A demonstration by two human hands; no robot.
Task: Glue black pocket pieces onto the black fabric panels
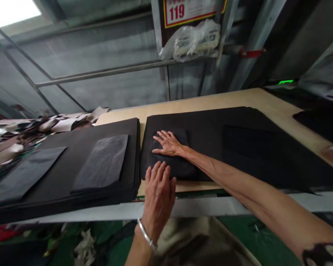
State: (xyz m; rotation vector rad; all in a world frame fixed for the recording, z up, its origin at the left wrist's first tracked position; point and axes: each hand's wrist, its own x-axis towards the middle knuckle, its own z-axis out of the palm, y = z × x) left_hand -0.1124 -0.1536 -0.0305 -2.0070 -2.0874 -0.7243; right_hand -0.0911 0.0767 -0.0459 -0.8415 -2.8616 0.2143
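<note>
A folded black cloth (183, 166) lies on a wider black sheet (246, 147) on the desk (266, 99), its soft, rounded edges sitting toward the sheet's left end and reaching its near edge. The right hand (168, 143) rests open and flat on top of the cloth, fingers slightly spread and pointing left, not gripping anything. The left hand (158, 194) is also open and palm down, with its fingertips on the near edge of the cloth; a silver bangle (145, 232) circles that wrist. Just left of the sheet sits a thick black stack (63, 173) topped by two dark grey panels (102, 162), (27, 173). Beyond it, a heap of brown and cream leather scraps (13, 142) spills off to the left. The desk top is pale wood. Behind it runs a grey metal wall (100, 55) with a rail (100, 73), a plastic bag (191, 40) and a red-and-white sign (194, 9) reading 119. Below, the floor (252, 232) is green.
</note>
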